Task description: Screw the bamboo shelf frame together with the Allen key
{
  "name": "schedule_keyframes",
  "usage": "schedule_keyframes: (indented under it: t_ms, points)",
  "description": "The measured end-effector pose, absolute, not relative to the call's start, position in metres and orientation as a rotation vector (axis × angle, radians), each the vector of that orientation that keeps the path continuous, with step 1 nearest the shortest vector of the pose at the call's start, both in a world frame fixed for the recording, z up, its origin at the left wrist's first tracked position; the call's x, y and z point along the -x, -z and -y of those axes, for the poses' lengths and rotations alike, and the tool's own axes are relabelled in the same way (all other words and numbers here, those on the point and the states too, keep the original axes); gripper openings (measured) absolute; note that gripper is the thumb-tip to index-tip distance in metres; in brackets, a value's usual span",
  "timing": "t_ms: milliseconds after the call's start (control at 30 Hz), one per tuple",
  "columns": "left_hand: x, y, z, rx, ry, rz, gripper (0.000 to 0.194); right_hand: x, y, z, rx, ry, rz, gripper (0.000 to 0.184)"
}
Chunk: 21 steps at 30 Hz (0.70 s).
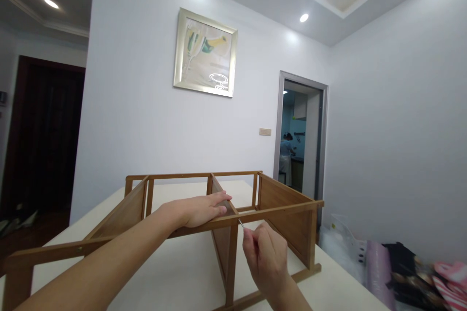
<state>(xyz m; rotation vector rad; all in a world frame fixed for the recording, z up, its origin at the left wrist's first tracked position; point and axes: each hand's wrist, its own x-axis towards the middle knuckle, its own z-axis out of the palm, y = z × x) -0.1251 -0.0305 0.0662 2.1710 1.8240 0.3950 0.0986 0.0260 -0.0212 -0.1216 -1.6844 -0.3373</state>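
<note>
A left hand lies flat, fingers released, on a wooden shelf frame atop the worktop; the right hand pinches a thin metal tool in its grip against the rail.

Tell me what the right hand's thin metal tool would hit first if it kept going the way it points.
The right hand pinches a thin metal tool aimed up-left at the front rail of the wooden frame, where the middle divider joins. It would probably meet that joint first; depth is unclear.
</note>
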Motion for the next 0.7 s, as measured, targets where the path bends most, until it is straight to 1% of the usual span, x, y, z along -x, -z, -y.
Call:
schedule_keyframes:
  t_ms: [67, 133, 233, 300, 367, 500, 700]
  points:
    - [0.126, -0.066, 0.03, -2.173, -0.396, -1.825, 0.072, -0.096, 0.022, -0.024, 0.138, 0.231, 1.677, 0.024]
    - [0.126, -0.067, 0.03, -2.173, -0.395, -1.827, 0.072, -0.095, 0.023, -0.023, 0.119, 0.08, 1.684, 0.023]
    - [0.124, -0.068, 0.031, -2.168, -0.39, -1.834, 0.073, -0.096, 0.027, -0.024, 0.028, -0.142, 1.699, 0.012]
    - [0.122, -0.069, 0.032, -2.164, -0.387, -1.838, 0.075, -0.099, 0.029, -0.025, -0.049, -0.214, 1.711, 0.021]
    - [0.12, -0.07, 0.034, -2.163, -0.389, -1.839, 0.076, -0.103, 0.031, -0.027, -0.11, -0.231, 1.738, 0.032]
    - [0.117, -0.071, 0.036, -2.17, -0.401, -1.833, 0.076, -0.111, 0.032, -0.029, -0.142, -0.168, 1.825, 0.044]
    - [0.114, -0.077, 0.042, -2.12, -0.386, -1.759, 0.074, -0.118, 0.026, -0.035, -0.158, -0.06, 1.888, 0.048]
